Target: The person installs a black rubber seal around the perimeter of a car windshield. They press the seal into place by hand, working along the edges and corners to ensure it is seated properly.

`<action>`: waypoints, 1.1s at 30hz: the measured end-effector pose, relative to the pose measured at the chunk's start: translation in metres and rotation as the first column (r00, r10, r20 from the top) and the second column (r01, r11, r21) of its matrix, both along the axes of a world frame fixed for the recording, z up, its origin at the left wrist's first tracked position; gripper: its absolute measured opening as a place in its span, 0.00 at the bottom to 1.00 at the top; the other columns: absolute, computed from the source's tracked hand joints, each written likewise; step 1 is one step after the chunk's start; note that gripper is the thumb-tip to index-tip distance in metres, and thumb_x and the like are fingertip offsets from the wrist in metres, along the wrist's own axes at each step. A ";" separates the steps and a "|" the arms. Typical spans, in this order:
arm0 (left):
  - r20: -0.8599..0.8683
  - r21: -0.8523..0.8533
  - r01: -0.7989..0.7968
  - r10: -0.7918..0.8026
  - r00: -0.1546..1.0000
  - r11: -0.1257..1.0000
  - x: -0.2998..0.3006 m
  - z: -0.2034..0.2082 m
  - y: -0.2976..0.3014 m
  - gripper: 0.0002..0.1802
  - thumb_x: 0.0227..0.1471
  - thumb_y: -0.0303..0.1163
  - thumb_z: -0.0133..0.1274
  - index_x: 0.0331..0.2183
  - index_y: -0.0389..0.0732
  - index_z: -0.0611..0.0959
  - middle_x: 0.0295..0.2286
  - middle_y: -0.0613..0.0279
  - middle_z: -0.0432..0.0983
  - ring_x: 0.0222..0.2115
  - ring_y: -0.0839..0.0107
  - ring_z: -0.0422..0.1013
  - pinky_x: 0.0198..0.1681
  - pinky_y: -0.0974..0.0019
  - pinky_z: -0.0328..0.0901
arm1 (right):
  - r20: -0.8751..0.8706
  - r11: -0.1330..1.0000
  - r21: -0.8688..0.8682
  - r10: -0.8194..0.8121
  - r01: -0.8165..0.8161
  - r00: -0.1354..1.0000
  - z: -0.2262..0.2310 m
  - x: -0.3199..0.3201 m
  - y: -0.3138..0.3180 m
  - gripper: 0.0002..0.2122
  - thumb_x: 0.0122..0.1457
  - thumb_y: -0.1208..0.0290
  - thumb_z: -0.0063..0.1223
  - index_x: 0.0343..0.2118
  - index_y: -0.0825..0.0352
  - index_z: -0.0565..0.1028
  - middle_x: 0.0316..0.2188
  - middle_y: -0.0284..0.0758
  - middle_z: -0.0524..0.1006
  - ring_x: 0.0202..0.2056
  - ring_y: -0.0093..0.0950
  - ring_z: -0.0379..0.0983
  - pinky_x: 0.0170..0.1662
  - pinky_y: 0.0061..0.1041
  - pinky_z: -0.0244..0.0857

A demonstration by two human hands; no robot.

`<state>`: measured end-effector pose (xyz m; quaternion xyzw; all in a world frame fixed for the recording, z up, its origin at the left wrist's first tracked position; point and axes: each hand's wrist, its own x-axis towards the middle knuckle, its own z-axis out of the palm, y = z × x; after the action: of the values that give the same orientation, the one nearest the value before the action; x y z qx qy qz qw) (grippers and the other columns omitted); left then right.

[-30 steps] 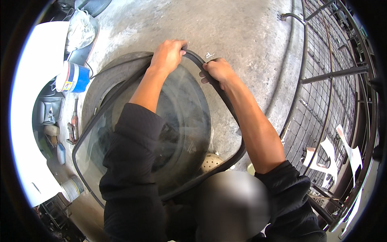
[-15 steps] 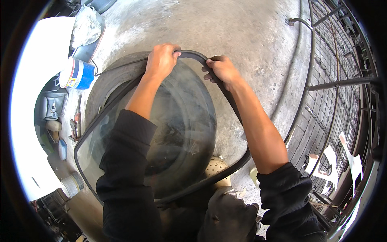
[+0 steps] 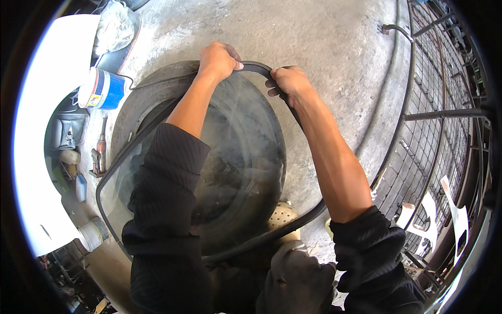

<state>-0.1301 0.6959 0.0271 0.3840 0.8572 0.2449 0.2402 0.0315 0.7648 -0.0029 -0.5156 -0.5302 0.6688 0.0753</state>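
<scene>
- head view, hands: the left hand (image 3: 217, 60) was closed on the black seal (image 3: 255, 67), pinching it at the pane's 12 o'clock; the right hand (image 3: 293, 83) gripped the same seal near 1 o'clock, fingers curled around it.
- head view, position: the glass pane (image 3: 246, 118), edged by the seal, lay from the hands toward 7 o'clock; its long axis appeared to run from 8 to 2 o'clock. one rounded corner sat between the hands, the right judged nearer.
- head view, beneath: a worn grey tyre (image 3: 138, 107) showed through the pane; contact could not be told.
- head view, materials: smooth, hazy, reflective glass; matt, rubber-like seal; rough, stained concrete floor (image 3: 324, 52).
- head view, surroundings: blue-and-white bucket (image 3: 112, 93) at 10 o'clock, red-handled tool (image 3: 101, 147) at 9, wire mesh (image 3: 423, 152) at 3, perforated cream item (image 3: 282, 213) at 5.
</scene>
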 end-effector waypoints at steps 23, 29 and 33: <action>-0.172 0.027 0.327 -0.318 0.932 0.945 -0.019 0.009 -0.018 0.09 0.46 0.28 0.58 0.33 0.39 0.84 0.27 0.48 0.79 0.31 0.57 0.75 0.38 0.60 0.68 | 0.002 0.975 0.033 0.218 -0.218 0.976 0.004 -0.027 0.021 0.10 0.59 0.69 0.46 0.36 0.69 0.75 0.26 0.36 0.77 0.19 0.24 0.72 0.19 0.24 0.60; -0.254 0.015 0.252 -0.240 0.937 0.968 -0.023 -0.001 -0.021 0.11 0.42 0.29 0.60 0.32 0.37 0.84 0.27 0.49 0.79 0.32 0.59 0.75 0.39 0.61 0.68 | 0.187 0.969 0.061 0.225 -0.240 0.956 0.002 -0.036 0.023 0.10 0.59 0.69 0.46 0.35 0.70 0.76 0.26 0.33 0.77 0.23 0.22 0.73 0.21 0.22 0.60; -0.225 -0.022 0.114 -0.116 0.967 0.993 -0.020 0.000 -0.024 0.10 0.41 0.30 0.62 0.31 0.38 0.84 0.27 0.50 0.79 0.31 0.59 0.75 0.38 0.60 0.68 | 0.005 0.950 0.087 0.302 -0.301 0.953 0.001 -0.028 0.021 0.11 0.60 0.68 0.46 0.39 0.70 0.74 0.28 0.33 0.77 0.23 0.22 0.72 0.22 0.21 0.60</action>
<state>-0.1504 0.6718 0.0274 0.4574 0.8564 0.1814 0.1566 0.0033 0.7857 -0.0015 -0.4218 -0.6309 0.6511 -0.0032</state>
